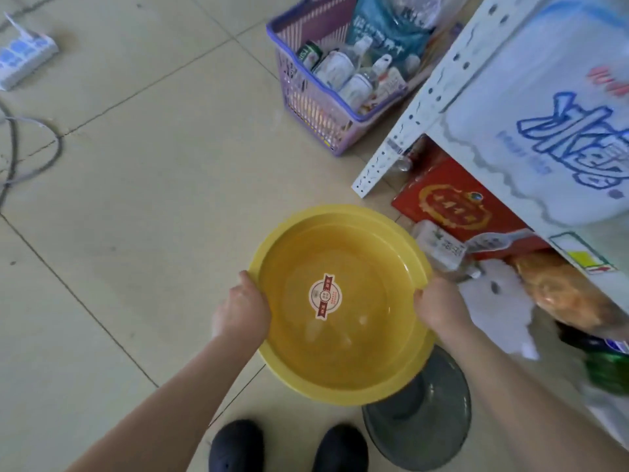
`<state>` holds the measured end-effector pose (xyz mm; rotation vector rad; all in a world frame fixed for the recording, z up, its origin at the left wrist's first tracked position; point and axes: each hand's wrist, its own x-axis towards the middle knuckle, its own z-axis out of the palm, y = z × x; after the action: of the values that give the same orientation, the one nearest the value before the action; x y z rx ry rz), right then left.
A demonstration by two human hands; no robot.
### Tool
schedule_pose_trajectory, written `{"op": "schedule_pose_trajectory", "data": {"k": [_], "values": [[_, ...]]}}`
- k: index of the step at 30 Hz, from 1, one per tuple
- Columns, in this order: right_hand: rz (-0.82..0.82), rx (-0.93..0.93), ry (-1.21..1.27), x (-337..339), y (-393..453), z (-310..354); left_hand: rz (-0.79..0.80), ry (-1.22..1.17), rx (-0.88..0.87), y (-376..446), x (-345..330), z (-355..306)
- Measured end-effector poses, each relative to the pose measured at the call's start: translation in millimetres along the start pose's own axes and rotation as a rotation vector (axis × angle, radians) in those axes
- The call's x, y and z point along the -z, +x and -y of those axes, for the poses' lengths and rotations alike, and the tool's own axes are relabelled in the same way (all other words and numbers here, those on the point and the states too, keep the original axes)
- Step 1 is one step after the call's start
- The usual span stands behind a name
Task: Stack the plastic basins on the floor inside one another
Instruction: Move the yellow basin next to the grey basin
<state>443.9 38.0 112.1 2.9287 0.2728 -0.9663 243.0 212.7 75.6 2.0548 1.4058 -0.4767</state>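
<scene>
- Seen from the head view, a yellow basin (343, 352) is held above the floor (136, 216), mouth up and tipped slightly toward the camera; being round, it has no clear long axis.
- Along its far edge a second rim line shows, so it may be two basins nested, though I cannot tell for sure.
- The left hand (242, 313) grasps the rim on the left, thumb over the lip; the right hand (442, 308) grasps the rim on the right in the same way. Both grips are clenched on the basin.
- A round sticker (325, 296) with a red band sits at the middle of the basin's bottom; its print is too small to read.
- Just below the basin's near right edge a grey round base (432, 427) rests on the floor, partly hidden by the basin.
- Two dark shoes (236, 447) show at the bottom edge.
- To the right stands a white shelf (422, 107) bearing a white pack (544, 114) with large blue Chinese characters; under it lies a red box (452, 206) with a gold emblem.
- Beyond, a purple basket (316, 107) holds bottles and a blue bag.
- Far left, a grey cable (51, 155) and a blue-and-white pack (23, 56) lie on the tiles.
</scene>
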Motion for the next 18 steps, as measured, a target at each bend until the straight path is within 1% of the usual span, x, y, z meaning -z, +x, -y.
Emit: {"op": "schedule_pose_trajectory", "data": {"k": [2, 7, 11, 13, 15, 16, 18], "values": [[0.012, -0.024, 0.002, -32, 23, -17, -0.018, 0.043, 0.008, 12, -33, 0], [-0.033, -0.051, 0.149, -111, 70, -39, -0.028, 0.121, 0.020, 46, -104, 15], [-0.022, -0.065, 0.276, -148, 88, -46, -0.058, 0.127, 0.064, 63, -139, 23], [-0.011, -0.047, 0.330, -157, 91, -50, -0.063, 0.113, 0.090, 66, -145, 22], [0.016, 0.020, 0.288, -151, 86, -56, -0.050, 0.119, 0.124, 62, -140, 17], [0.019, 0.054, 0.259, -143, 81, -62, -0.054, 0.158, 0.105, 59, -135, 12], [-0.010, 0.086, 0.221, -122, 64, -83, -0.071, 0.259, -0.024, 39, -123, -10]]}}
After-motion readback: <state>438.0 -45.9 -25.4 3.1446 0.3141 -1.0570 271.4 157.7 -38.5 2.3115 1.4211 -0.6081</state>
